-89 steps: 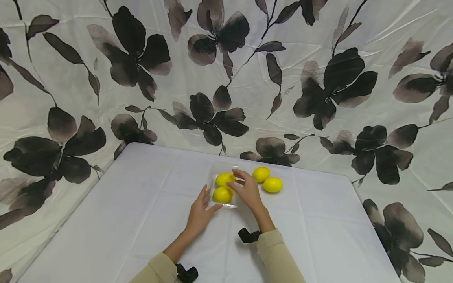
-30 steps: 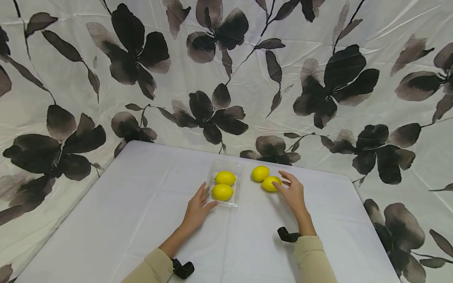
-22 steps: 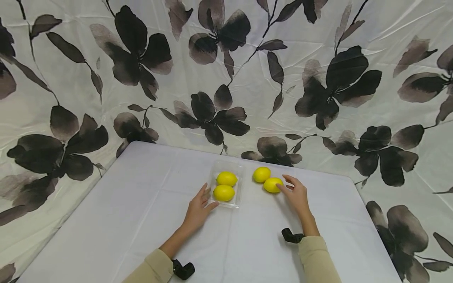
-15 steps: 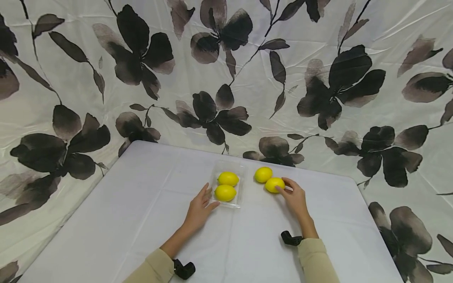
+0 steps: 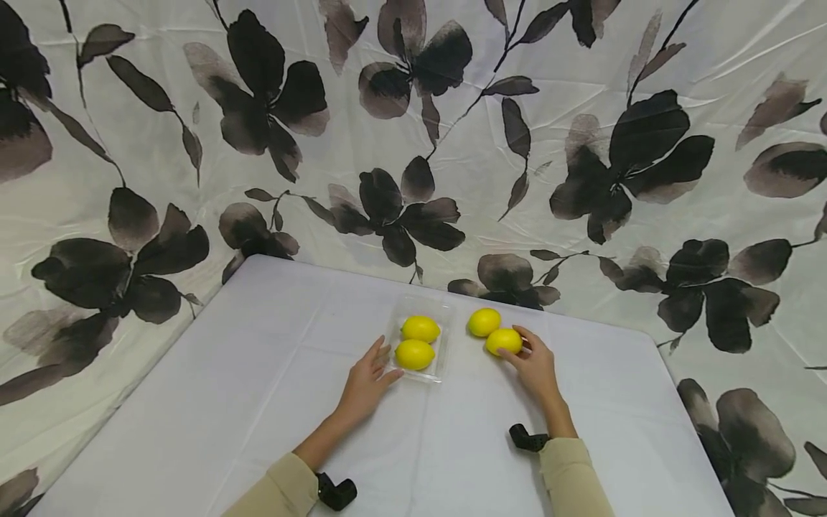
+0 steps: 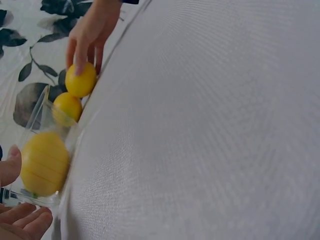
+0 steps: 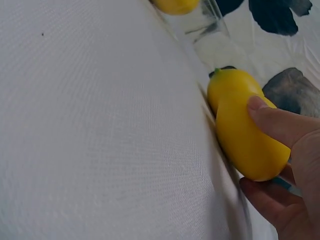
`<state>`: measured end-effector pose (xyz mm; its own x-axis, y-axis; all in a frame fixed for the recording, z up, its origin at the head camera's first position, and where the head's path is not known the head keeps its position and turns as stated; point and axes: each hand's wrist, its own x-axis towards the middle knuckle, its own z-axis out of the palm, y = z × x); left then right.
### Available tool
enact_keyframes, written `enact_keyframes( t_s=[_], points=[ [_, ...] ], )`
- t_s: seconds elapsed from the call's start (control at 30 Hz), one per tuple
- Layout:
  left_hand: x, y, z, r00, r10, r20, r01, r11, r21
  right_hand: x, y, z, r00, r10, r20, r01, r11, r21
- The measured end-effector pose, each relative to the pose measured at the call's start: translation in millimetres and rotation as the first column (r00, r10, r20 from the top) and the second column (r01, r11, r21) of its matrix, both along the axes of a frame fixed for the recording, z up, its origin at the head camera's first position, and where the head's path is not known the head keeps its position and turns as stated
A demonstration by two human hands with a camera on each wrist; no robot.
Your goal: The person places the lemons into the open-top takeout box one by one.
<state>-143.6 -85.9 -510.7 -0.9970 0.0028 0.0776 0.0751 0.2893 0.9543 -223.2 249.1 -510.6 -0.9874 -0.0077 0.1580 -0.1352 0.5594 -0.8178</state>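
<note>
Two yellow lemons, a far one (image 5: 421, 329) and a near one (image 5: 414, 355), lie in a clear plastic tray (image 5: 444, 352). My left hand (image 5: 363, 391) rests at the tray's near-left corner, its fingers extended along the left side and the thumb at the front edge. To the right of the tray, my right hand (image 5: 540, 370) holds a third lemon (image 5: 502, 342) between thumb and fingers. In the right wrist view the thumb lies on top of this lemon (image 7: 252, 135), fingertips low at its end. Another loose lemon (image 5: 483, 322) sits right behind it.
A white cloth covers the table (image 5: 258, 402), whose back edge runs just behind the tray and loose lemons. Behind it hangs a white curtain (image 5: 504, 172) with dark flowers. Black wrist devices (image 5: 528, 438) sit on both wrists near the beige sleeves.
My right hand has moved from over the tray to the loose lemons on the right, and its fingers have closed round the nearer one. My left hand stays at the tray's corner.
</note>
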Motion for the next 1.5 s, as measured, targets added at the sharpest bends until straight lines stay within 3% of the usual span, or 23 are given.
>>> enact_keyframes(
  t_s=[0.27,0.73,1.27,1.5],
  points=[
    [0.6,-2.2,1.6,1.0,0.003,-0.001,-0.003,1.0,0.015,1.5,-13.9,-1.5,0.998,-0.045,-0.034,0.043,0.997,-0.061],
    [4.1,-4.3,-1.6,0.999,0.035,-0.011,-0.035,0.999,0.0,-8.6,-47.2,14.5,0.993,-0.034,-0.114,0.019,0.991,-0.134],
    [5.8,2.7,-3.7,1.0,0.009,-0.025,-0.008,1.0,0.018,-17.8,-80.3,31.5,0.981,0.029,-0.192,-0.065,0.981,-0.182],
    [6.2,6.2,-5.8,1.0,0.002,-0.031,-0.001,1.0,0.023,-25.4,-107.6,33.9,0.984,0.075,-0.164,-0.102,0.981,-0.162]
  ],
)
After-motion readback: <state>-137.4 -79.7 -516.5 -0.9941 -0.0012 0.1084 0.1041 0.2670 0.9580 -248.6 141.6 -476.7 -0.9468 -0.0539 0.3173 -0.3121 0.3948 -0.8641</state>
